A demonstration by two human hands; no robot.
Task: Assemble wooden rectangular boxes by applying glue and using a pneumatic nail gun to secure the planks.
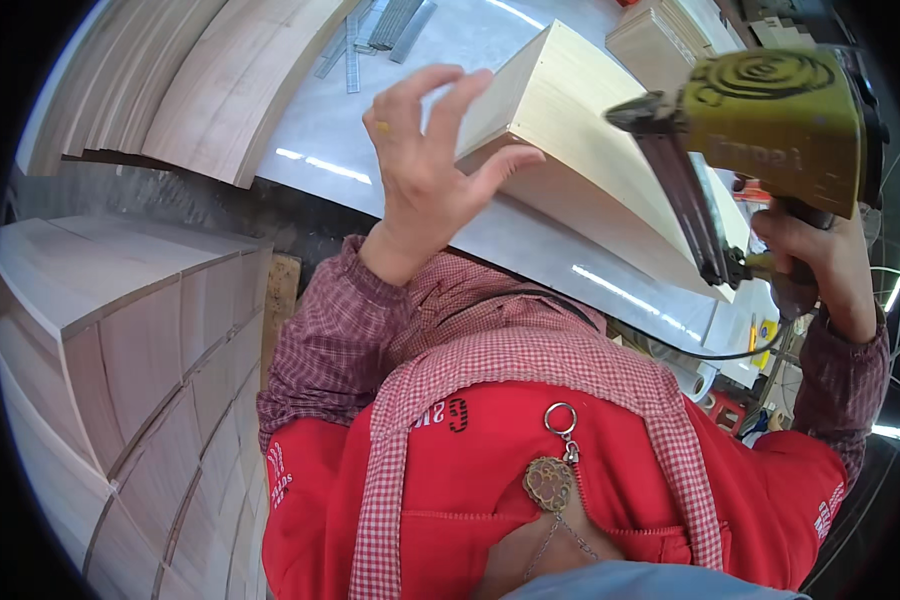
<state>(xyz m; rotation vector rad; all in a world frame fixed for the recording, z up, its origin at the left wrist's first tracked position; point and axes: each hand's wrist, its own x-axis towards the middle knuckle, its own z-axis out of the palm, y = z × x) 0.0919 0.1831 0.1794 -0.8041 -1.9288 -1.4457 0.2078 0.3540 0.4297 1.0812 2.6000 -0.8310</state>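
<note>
A pale wooden box (600,150) lies on the work table in front of me, one long side turned toward me. My left hand (425,165) is beside its left end, thumb and fingers spread, the thumb in front of the box's near corner; I cannot tell if it touches. On the right, my right hand (810,245) is wrapped round the handle of a yellow and black nail gun (770,115). The gun is raised over the box's right part, its nose pointing left and its slanted magazine reaching down in front of the wood.
Strips of staples or nails (395,25) lie on the table (320,150) behind my left hand. Long boards (220,90) stand at the far left. Stacked wooden boxes (140,350) rise at my left side. More wooden pieces (665,40) are at the back. A black hose (710,355) hangs by the table edge.
</note>
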